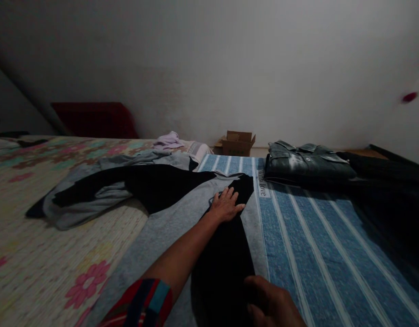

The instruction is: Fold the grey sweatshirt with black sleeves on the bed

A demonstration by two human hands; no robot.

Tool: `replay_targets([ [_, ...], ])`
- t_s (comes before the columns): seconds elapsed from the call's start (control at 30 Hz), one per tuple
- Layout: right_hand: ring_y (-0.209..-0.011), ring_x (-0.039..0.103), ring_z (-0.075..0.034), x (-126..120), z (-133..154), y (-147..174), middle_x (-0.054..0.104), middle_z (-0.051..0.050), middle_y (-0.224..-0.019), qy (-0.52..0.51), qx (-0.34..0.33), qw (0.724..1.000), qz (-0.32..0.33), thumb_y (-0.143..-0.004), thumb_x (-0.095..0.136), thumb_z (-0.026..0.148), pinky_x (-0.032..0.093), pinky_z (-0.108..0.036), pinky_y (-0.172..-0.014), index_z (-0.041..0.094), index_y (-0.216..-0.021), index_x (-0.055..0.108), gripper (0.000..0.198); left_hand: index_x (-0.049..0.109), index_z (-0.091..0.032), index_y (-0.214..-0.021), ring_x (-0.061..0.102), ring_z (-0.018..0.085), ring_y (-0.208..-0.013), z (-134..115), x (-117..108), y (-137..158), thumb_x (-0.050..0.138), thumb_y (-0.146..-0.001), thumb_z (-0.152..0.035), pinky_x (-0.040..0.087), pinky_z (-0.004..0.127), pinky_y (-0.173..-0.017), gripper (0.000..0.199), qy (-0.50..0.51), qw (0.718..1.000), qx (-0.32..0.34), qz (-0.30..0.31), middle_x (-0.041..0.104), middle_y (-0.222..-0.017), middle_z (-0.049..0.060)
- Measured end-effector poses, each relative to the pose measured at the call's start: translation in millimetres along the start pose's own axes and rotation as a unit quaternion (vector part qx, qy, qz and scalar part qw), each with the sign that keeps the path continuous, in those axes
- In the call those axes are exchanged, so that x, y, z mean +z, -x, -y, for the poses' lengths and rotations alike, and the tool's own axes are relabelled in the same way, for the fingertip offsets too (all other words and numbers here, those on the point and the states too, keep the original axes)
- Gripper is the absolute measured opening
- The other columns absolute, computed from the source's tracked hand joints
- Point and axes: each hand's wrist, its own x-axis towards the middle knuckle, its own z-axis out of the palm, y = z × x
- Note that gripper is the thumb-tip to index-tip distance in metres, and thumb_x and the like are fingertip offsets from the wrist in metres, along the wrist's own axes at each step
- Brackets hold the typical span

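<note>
A grey sweatshirt with black sleeves lies spread on the bed, its neckline at the far end. One black sleeve is folded down over the body; the other stretches left. My left hand rests flat near the shoulder, fingers spread on the cloth. Lower right, my right hand is curled at the edge of the folded sleeve, fingers and thumb bent around the dark cloth. The frame's bottom cuts off part of this hand, and dim light obscures its fingertips.
Beneath is a blue striped sheet, with a flowered cover to the left. Grey clothing lies under the left sleeve. A folded dark denim jacket and black clothing lie right. A cardboard box stands near the wall.
</note>
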Motion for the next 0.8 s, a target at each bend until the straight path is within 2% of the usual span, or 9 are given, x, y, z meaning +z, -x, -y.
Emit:
replay_targets([
  [0.1, -0.086, 0.064, -0.021, -5, 12, 4, 0.069, -0.008, -0.091, -0.012, 0.0, 1.0, 0.02, -0.07, 0.051, 0.013, 0.047, -0.029, -0.074, 0.014, -0.108, 0.064, 0.04, 0.029, -0.017, -0.144, 0.007, 0.028, -0.142, -4, -2, -1, 0.022, -0.091, -0.06, 0.013, 0.055, -0.109, 0.069, 0.001, 1.0, -0.002, 0.004, 0.014, -0.155, 0.011],
  [0.2, -0.095, 0.063, -0.022, -8, 20, 9, 0.069, -0.008, -0.097, -0.048, 0.0, 0.999, -0.005, -0.069, 0.052, 0.013, 0.047, -0.031, -0.082, 0.014, -0.102, 0.066, 0.036, 0.026, -0.019, -0.144, 0.005, 0.027, -0.143, -9, -5, -1, 0.023, -0.091, -0.059, 0.012, 0.055, -0.109, 0.067, 0.011, 1.0, -0.01, 0.019, 0.011, -0.156, 0.011],
  [0.3, -0.092, 0.063, -0.021, -9, 23, 12, 0.069, -0.007, -0.094, -0.064, 0.021, 0.997, -0.024, -0.069, 0.055, 0.016, 0.048, -0.032, -0.082, 0.014, -0.1, 0.066, 0.033, 0.017, -0.018, -0.147, 0.0, 0.026, -0.143, -17, -12, 6, 0.02, -0.092, -0.059, 0.01, 0.053, -0.111, 0.069, 0.023, 0.999, -0.014, 0.018, 0.003, -0.156, 0.012],
  [0.4, -0.077, 0.063, -0.018, -11, 23, 13, 0.067, -0.004, -0.083, -0.078, 0.045, 0.996, -0.014, -0.069, 0.057, 0.019, 0.049, -0.027, -0.065, 0.014, -0.099, 0.065, 0.031, 0.017, -0.015, -0.146, 0.0, 0.025, -0.143, -28, -21, 27, 0.018, -0.093, -0.058, 0.01, 0.05, -0.112, 0.068, 0.037, 0.999, 0.003, 0.008, 0.004, -0.156, 0.013],
  [0.53, -0.058, 0.056, -0.013, -14, 25, 12, 0.064, -0.002, -0.075, -0.127, 0.053, 0.99, -0.007, -0.069, 0.06, 0.024, 0.041, -0.021, -0.046, 0.014, -0.098, 0.063, 0.031, 0.022, -0.016, -0.145, 0.004, 0.025, -0.143, -42, -26, 75, 0.02, -0.093, -0.057, 0.012, 0.048, -0.112, 0.066, 0.045, 0.998, 0.043, 0.03, 0.01, -0.156, 0.013],
  [0.67, -0.046, 0.049, -0.01, -13, 29, 13, 0.057, 0.002, -0.064, -0.143, 0.076, 0.987, -0.018, -0.069, 0.061, 0.029, 0.037, -0.021, -0.04, 0.013, -0.096, 0.06, 0.031, 0.022, -0.017, -0.145, 0.003, 0.026, -0.143, -46, -17, 114, 0.019, -0.093, -0.059, 0.012, 0.049, -0.112, 0.067, 0.046, 0.996, 0.063, 0.052, 0.01, -0.156, 0.013],
  [0.8, -0.045, 0.05, -0.011, -9, 31, 18, 0.056, 0.003, -0.064, -0.116, 0.064, 0.991, -0.018, -0.072, 0.063, 0.034, 0.038, -0.021, -0.039, 0.013, -0.112, 0.055, 0.045, 0.024, -0.017, -0.145, 0.003, 0.026, -0.143, -44, -5, 128, 0.021, -0.092, -0.06, 0.013, 0.05, -0.111, 0.068, 0.051, 0.996, 0.041, 0.061, 0.009, -0.156, 0.013],
])
